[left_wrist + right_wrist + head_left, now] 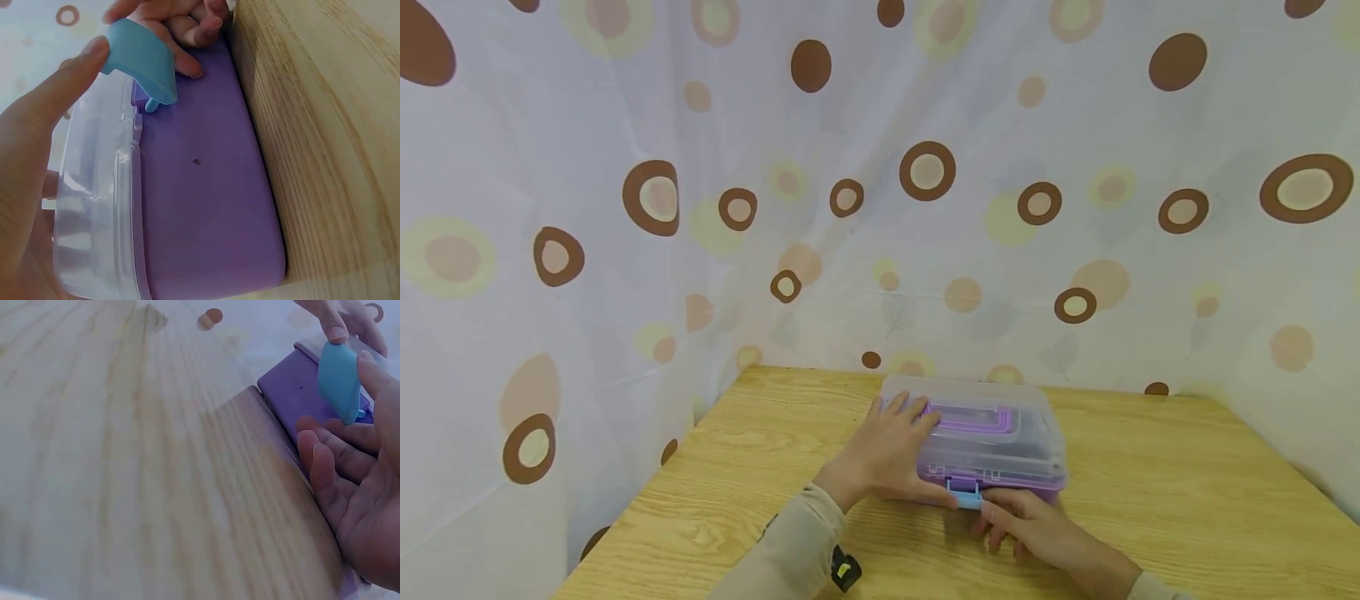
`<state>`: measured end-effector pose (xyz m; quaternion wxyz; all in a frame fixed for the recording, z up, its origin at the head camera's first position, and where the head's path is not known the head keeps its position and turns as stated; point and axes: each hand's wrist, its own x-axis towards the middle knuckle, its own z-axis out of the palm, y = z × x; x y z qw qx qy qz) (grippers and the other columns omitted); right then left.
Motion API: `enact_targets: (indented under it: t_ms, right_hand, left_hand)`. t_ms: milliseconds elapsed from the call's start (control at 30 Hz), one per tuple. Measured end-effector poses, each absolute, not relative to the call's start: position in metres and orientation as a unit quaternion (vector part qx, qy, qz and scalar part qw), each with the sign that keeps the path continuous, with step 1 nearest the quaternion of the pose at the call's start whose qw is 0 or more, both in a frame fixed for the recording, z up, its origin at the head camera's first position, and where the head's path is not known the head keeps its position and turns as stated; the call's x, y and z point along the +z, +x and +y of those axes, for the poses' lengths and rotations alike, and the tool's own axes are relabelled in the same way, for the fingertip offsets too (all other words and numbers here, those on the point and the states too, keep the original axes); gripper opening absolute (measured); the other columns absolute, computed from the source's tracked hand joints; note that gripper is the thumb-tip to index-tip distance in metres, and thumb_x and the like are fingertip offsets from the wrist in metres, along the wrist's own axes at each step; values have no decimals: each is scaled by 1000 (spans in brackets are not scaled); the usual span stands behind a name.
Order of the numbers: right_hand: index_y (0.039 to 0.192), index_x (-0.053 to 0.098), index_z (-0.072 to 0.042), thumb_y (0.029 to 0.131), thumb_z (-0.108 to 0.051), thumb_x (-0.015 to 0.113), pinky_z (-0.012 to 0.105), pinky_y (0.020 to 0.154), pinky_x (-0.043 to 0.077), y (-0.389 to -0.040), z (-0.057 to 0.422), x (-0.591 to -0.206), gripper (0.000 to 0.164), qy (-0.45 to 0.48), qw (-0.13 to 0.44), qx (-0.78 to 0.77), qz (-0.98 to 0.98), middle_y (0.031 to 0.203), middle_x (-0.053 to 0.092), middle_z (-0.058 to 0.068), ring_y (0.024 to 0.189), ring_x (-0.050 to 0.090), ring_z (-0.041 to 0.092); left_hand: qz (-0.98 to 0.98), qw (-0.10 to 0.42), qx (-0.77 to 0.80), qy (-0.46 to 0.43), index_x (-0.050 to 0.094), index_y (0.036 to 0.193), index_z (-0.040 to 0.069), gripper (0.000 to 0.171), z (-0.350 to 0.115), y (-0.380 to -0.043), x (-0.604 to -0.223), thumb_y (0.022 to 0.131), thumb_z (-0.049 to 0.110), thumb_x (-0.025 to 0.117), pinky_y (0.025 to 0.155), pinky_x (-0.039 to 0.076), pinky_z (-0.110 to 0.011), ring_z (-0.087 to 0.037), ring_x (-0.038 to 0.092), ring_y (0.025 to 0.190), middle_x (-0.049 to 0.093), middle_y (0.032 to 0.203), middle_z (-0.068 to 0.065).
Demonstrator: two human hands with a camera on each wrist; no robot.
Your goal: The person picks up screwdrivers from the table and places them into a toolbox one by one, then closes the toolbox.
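A plastic storage box (992,454) with a clear lid and purple base stands on the table, its purple carry handle (973,427) folded down on top. A light blue latch (142,59) on its front is swung outward from the purple wall. My left hand (887,454) lies over the lid's left part with fingers spread, and its thumb presses the latch's edge. My right hand (1037,525) is at the latch's other end, pinching it between thumb and index finger. The right hand's other fingers (325,465) curl loosely beside the base.
A small black object with a yellow mark (845,570) lies near my left sleeve (793,542). The wooden table (1187,483) extends to both sides of the box. Behind it hangs a white curtain (985,250) with brown and yellow dots.
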<state>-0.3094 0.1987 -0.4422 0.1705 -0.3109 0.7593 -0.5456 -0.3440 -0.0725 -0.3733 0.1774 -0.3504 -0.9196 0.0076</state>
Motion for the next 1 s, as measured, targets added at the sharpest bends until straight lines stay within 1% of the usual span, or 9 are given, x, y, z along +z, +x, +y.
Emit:
enact_targets:
  t_ms: [200, 300, 400, 567, 800, 1000]
  right_hand:
    - [125, 62, 10, 112, -19, 46, 19, 56, 51, -309, 199, -442, 35, -321, 163, -540, 761, 104, 70, 15, 82, 66, 17]
    - [121, 65, 7, 112, -22, 46, 18, 57, 51, -309, 198, -443, 36, -309, 160, -538, 768, 105, 69, 14, 83, 64, 16]
    - [121, 66, 6, 113, -24, 45, 18, 56, 51, -308, 197, -443, 38, -295, 158, -540, 772, 105, 67, 13, 83, 63, 16]
    - [121, 67, 7, 113, -26, 45, 17, 54, 50, -309, 195, -446, 41, -282, 149, -544, 776, 102, 68, 11, 81, 63, 14]
    - [118, 67, 12, 113, -24, 45, 17, 52, 49, -308, 190, -446, 43, -264, 153, -574, 760, 99, 69, 7, 78, 63, 11]
    - [115, 70, 9, 113, -24, 45, 18, 53, 49, -308, 189, -447, 42, -261, 142, -552, 779, 97, 70, 7, 78, 63, 12]
  left_hand:
    - [-921, 167, -24, -350, 50, 153, 12, 103, -74, -343, -372, 82, 86, 57, 115, 27, -69, -42, 34, 147, 42, 160, -14]
    - [-922, 169, -35, -347, 51, 153, 12, 99, -73, -342, -371, 85, 84, 55, 115, 27, -68, -42, 34, 147, 42, 160, -13]
    - [-923, 174, -40, -340, 52, 152, 13, 96, -72, -342, -372, 87, 83, 53, 116, 26, -67, -41, 35, 147, 44, 159, -12]
    - [-923, 195, -45, -329, 57, 148, 14, 89, -69, -342, -374, 90, 81, 52, 116, 28, -65, -39, 39, 145, 48, 156, -10]
    - [-915, 242, -52, -319, 65, 138, 17, 75, -66, -341, -378, 92, 75, 57, 112, 34, -66, -37, 48, 139, 57, 148, -8]
    - [-910, 274, -43, -308, 69, 133, 19, 75, -63, -343, -383, 88, 78, 59, 110, 37, -67, -34, 51, 137, 61, 144, -6]
